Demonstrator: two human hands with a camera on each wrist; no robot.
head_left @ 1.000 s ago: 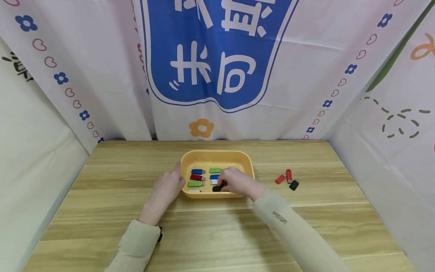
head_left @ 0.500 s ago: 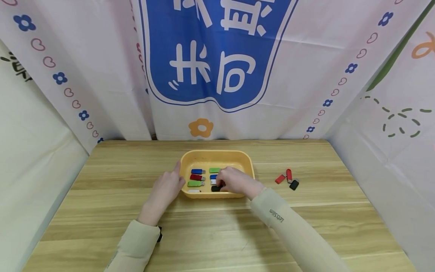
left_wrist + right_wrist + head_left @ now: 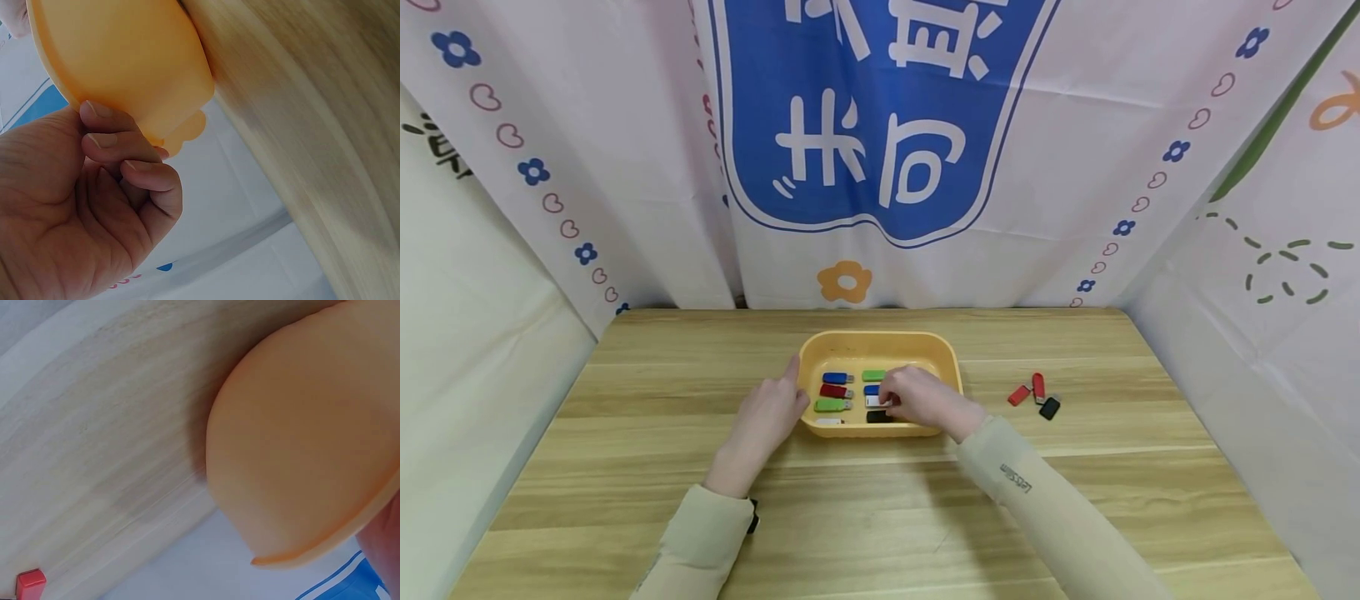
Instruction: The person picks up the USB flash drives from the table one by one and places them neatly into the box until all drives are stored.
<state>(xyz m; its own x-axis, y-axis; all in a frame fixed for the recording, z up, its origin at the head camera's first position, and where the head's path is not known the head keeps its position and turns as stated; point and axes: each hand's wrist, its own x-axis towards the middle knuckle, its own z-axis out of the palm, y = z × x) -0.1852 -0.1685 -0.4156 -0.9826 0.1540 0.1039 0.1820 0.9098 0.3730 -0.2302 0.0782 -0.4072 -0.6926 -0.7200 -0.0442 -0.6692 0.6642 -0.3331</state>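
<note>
A yellow plastic tray (image 3: 880, 431) on the wooden table holds two columns of USB sticks. On the left lie a blue USB stick (image 3: 835, 378), a dark red one (image 3: 833, 390), a green one (image 3: 831, 406) and a white one (image 3: 829, 422). My left hand (image 3: 769, 414) grips the tray's left rim; its curled fingers (image 3: 147, 175) show beside the wall. Inside the tray, my right hand (image 3: 921, 396) has bent fingertips at a white USB stick (image 3: 874, 402) and just above a black USB stick (image 3: 878, 417). Whether they pinch either is hidden.
Right of the tray lie two red USB sticks (image 3: 1018, 395) and another black USB stick (image 3: 1049, 407). Beyond my right fingers, a green stick (image 3: 873, 376) and a blue stick (image 3: 871, 389) lie in the tray. A printed curtain (image 3: 775, 275) hangs behind the table (image 3: 880, 517).
The black USB stick in the tray has straightened and shows more of its length. My right fingertips have shifted slightly up from it towards the white one. My left hand has stayed put.
</note>
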